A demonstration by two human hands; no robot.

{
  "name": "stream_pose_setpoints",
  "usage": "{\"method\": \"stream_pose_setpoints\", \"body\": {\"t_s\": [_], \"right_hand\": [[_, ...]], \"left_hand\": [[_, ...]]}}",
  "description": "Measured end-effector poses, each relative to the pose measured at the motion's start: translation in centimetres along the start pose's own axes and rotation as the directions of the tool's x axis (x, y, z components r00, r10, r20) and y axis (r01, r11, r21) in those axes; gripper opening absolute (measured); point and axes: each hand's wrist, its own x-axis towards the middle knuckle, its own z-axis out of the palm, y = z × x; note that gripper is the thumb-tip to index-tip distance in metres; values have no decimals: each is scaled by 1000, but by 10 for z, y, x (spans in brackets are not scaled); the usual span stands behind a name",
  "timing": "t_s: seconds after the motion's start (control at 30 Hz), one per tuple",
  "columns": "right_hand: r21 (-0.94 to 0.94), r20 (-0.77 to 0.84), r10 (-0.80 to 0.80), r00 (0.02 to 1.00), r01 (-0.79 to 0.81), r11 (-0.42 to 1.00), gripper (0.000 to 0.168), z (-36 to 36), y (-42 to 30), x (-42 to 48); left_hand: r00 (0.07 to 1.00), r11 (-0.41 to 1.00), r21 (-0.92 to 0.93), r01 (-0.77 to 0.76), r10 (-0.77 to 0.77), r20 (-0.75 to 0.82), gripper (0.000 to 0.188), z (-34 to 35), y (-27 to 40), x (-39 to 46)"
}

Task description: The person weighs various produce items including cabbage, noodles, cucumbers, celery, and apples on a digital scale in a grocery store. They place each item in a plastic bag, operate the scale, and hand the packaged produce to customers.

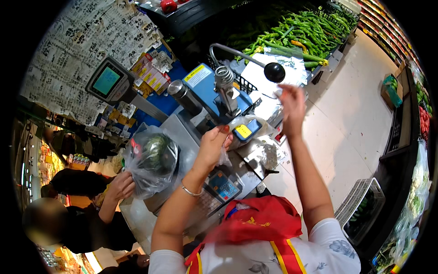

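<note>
My left hand [216,142], a bracelet at its wrist, grips the gathered neck of a clear plastic bag [253,121] beside the lever-operated blue machine [202,89]. What the bag contains is hard to tell. A blue device with a yellow label [243,131] sits against that bag. Raised at the right, my right hand [293,106] is blurred, just below the black ball knob [274,72] of the machine's lever; whether it holds anything is unclear. Another clear bag with a round, dark green item [155,150] rests on the weighing scale [181,137], and another person's hand [121,185] holds its neck.
The scale's keypad [224,185] and its raised display [107,80] flank the work area. A metal flask [184,96] stands by the machine. Green peppers [308,30] fill a display beyond. A white plastic crate [362,205] is at the right; a customer [82,219] stands at the left.
</note>
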Motion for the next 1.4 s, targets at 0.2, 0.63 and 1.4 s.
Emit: {"method": "stream_pose_setpoints", "body": {"t_s": [0.2, 0.63, 1.4], "right_hand": [[-657, 164, 29, 986, 87, 749, 29, 49, -87, 45], [-662, 38, 38, 999, -3, 750, 11, -123, 34, -122], [-92, 117, 805, 582, -801, 592, 64, -141, 12, -74]], "left_hand": [[1000, 972, -234, -1, 3, 9, 24, 7, -9, 3], [958, 907, 346, -240, 279, -67, 22, 25, 13, 16], [804, 717, 364, -594, 531, 267, 16, 52, 28, -46]]}}
